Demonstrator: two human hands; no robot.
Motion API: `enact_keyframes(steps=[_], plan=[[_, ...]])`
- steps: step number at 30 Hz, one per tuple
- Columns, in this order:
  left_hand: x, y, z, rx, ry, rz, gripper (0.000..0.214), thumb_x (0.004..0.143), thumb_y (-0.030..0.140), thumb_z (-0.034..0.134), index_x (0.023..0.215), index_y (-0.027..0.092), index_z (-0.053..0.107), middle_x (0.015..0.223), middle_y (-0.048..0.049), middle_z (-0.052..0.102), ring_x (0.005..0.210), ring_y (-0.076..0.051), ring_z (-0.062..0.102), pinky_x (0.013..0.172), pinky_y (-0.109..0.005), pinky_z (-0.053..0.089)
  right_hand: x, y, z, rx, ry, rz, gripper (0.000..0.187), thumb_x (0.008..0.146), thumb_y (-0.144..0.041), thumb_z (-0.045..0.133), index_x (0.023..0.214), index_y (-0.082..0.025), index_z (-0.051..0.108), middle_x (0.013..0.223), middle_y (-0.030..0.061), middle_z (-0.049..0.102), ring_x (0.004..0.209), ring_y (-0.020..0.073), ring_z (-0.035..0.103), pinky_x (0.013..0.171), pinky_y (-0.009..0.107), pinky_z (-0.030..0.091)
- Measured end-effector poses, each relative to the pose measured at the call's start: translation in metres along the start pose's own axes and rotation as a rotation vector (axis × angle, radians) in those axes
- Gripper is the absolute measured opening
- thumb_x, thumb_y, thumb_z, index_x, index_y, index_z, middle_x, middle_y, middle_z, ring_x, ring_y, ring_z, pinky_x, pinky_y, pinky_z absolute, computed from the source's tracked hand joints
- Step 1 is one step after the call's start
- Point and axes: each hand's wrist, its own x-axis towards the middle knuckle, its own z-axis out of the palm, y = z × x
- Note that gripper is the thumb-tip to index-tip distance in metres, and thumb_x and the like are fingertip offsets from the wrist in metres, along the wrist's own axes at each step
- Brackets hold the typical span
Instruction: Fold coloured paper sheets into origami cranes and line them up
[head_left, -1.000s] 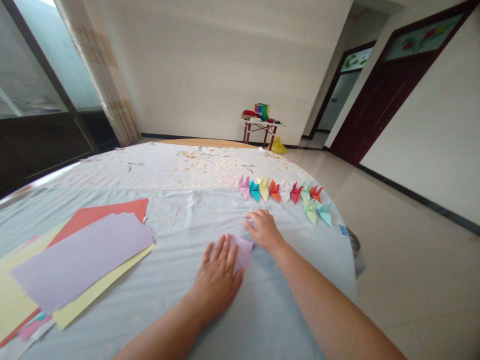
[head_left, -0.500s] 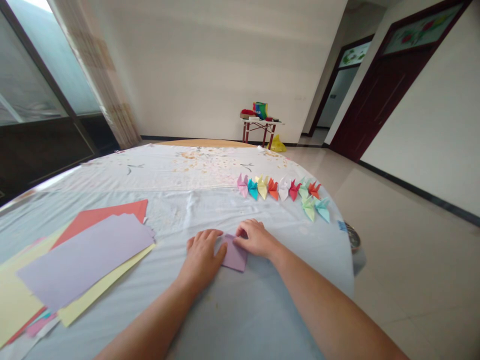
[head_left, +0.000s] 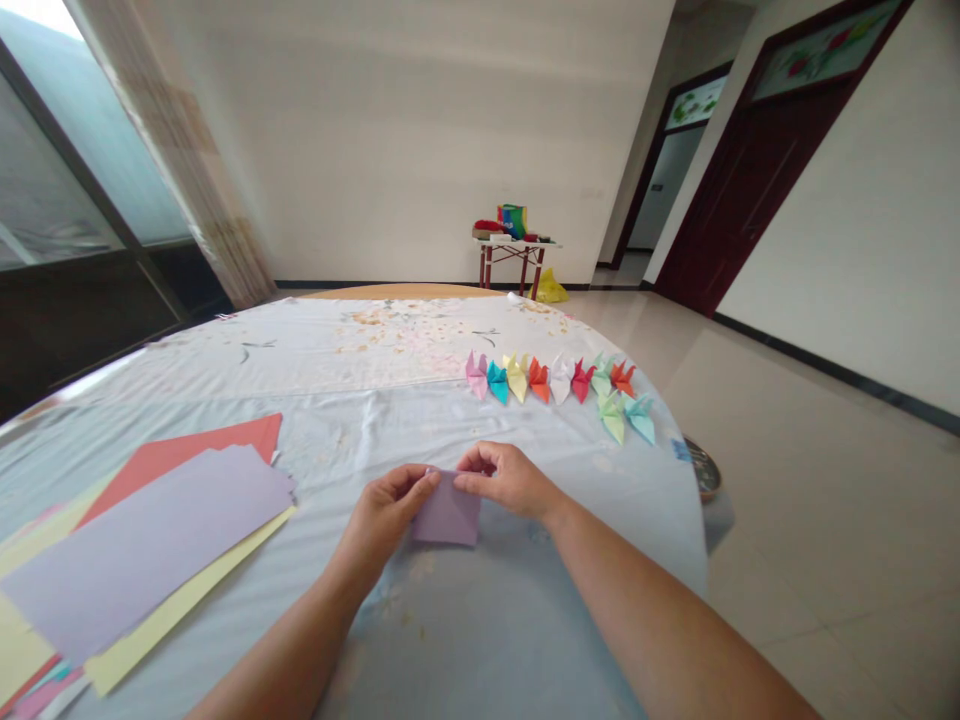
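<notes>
A small folded square of purple paper (head_left: 448, 515) is in front of me, its far edge pinched by both hands. My left hand (head_left: 390, 505) grips the far left corner between thumb and fingers. With thumb and index finger, my right hand (head_left: 502, 480) holds the far edge near the right corner. The paper's near edge hangs at or just above the blue-white tablecloth (head_left: 495, 640); I cannot tell whether it touches. Beyond my right hand stand several folded paper cranes in a row, among them a pink crane (head_left: 477, 374) and a blue crane (head_left: 498, 382).
On the left lies a stack of paper sheets, with a purple sheet (head_left: 150, 550) on top and an orange sheet (head_left: 195, 460) under it. Past the round table, a small side table (head_left: 517, 243) stands by the wall, a yellow bag (head_left: 551, 287) beside it.
My left hand, which lay spread over the paper's left side, now pinches its far left corner. The paper is turned squarer to me and seems slightly raised; my right hand keeps its pinch.
</notes>
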Motion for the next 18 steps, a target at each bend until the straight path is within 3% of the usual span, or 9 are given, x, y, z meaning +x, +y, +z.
enact_keyframes(steps=[9,18], plan=[[-0.0015,0.0043,-0.0014,-0.035,0.043,0.018,0.035,0.064,0.044,0.065,0.083,0.015,0.069,0.059,0.0007,0.063,0.051,-0.01,0.048,0.048,-0.019,0.035,0.0003,-0.0007,-0.0003,0.044,-0.018,0.002,0.021,0.07,-0.033,0.065,0.078,-0.014,0.061,0.066,-0.0016,0.056,0.059,0.008,0.046,0.056,0.02,0.038],[-0.002,0.0022,-0.0014,-0.109,-0.026,0.011,0.031,0.067,0.042,0.064,0.08,0.015,0.069,0.059,0.001,0.062,0.054,-0.009,0.049,0.052,-0.019,0.037,0.0007,0.0006,0.0023,0.11,0.025,0.017,0.022,0.068,-0.034,0.067,0.073,-0.014,0.06,0.063,-0.0024,0.056,0.056,0.0072,0.046,0.054,0.019,0.036]])
